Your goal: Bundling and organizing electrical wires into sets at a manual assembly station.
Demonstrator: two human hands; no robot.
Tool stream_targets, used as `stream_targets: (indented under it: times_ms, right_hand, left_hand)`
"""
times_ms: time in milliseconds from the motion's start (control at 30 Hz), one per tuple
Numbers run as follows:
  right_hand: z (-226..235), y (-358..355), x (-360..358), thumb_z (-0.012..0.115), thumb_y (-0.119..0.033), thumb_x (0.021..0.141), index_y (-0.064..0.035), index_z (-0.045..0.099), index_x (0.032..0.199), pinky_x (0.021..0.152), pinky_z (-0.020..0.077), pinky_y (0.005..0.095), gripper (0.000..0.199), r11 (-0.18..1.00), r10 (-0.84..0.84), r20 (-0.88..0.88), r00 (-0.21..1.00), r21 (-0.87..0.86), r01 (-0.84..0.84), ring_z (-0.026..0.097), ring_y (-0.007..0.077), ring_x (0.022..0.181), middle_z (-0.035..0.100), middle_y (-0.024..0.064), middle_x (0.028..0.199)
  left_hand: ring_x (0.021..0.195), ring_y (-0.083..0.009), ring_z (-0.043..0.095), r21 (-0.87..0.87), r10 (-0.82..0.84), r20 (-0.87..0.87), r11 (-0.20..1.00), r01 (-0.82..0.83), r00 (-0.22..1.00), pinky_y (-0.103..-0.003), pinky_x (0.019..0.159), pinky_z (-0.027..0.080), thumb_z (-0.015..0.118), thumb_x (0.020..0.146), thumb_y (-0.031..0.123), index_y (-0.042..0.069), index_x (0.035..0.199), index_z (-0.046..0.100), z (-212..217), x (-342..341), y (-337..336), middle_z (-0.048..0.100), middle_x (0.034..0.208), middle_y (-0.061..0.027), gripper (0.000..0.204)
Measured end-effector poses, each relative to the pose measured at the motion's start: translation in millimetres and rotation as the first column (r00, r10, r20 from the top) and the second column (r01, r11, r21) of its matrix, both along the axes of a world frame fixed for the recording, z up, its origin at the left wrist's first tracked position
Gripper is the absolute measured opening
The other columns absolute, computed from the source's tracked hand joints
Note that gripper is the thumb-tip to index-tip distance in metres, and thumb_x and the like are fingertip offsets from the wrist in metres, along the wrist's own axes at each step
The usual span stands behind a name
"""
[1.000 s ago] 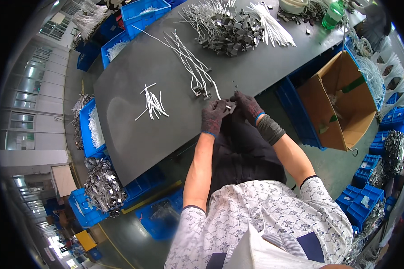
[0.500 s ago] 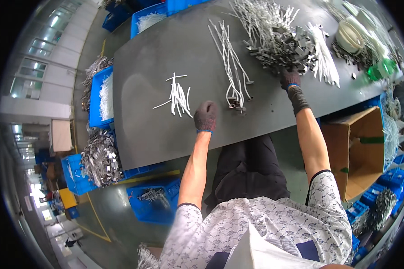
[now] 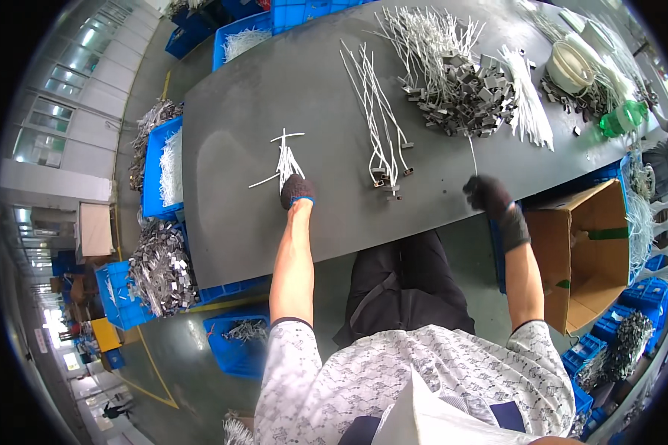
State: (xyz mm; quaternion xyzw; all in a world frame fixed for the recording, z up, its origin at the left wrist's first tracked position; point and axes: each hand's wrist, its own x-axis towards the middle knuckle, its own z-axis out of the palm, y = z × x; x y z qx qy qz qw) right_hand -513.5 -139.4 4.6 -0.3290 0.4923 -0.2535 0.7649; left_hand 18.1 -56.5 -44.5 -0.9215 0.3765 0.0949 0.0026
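Observation:
My left hand [image 3: 297,191], in a dark knitted glove, lies over the near ends of a small pile of short white tubes [image 3: 286,159]. Its fingers are curled and their tips are hidden, so what they grip does not show. My right hand [image 3: 488,194], gloved alike, is closed near the table's front edge on a thin white cord [image 3: 473,154]. That cord stretches up from the fingers to a heap of metal blocks [image 3: 475,93] with white cords. Between my hands lies a loose bundle of long white cords [image 3: 378,119] with small metal blocks at their near ends.
Right of the heap lie a bunch of white strips [image 3: 527,100], a white tub [image 3: 569,67] and a green bottle [image 3: 623,119]. An open cardboard box [image 3: 597,252] stands below the table's right side. Blue crates [image 3: 152,167] line the grey table's [image 3: 237,96] left edge.
My left hand has moved left onto the short tubes. My right hand has come back from the heap toward the table's front edge, drawing out a white cord.

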Motion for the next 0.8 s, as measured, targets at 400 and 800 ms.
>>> stream_targets:
  times_ms: [400, 800]
  right_hand:
    - [-175, 386, -241, 0.053, -0.017, 0.094, -0.0059, 0.067, 0.110, 0.083, 0.0541, 0.0503, 0.024, 0.641, 0.434, -0.901, -0.020, 0.324, -0.695, 0.066, 0.0472, 0.100, 0.070, 0.0281, 0.103]
    - [-44, 244, -71, 0.052, -0.014, 0.093, -0.0080, 0.066, 0.108, 0.079, 0.0555, 0.0499, 0.022, 0.579, -0.070, -0.970, 0.234, -0.231, -0.782, 0.069, 0.0422, 0.093, 0.071, 0.0219, 0.095]
  left_hand:
    - [0.060, -0.0201, 0.065, -0.144, -0.009, -0.979, 0.740, -0.657, 0.205, -0.032, 0.051, 0.052, 0.074, 0.088, 0.022, 0.009, 0.077, 0.068, 2, -65, 3, 0.067, 0.069, -0.0057, 0.018]
    - [0.070, -0.0263, 0.072, -0.155, -0.551, -0.812, 0.518, -0.841, -0.190, -0.042, 0.069, 0.063, 0.062, 0.100, 0.011, 0.005, 0.101, 0.061, 117, -274, -20, 0.072, 0.085, -0.0116, 0.006]
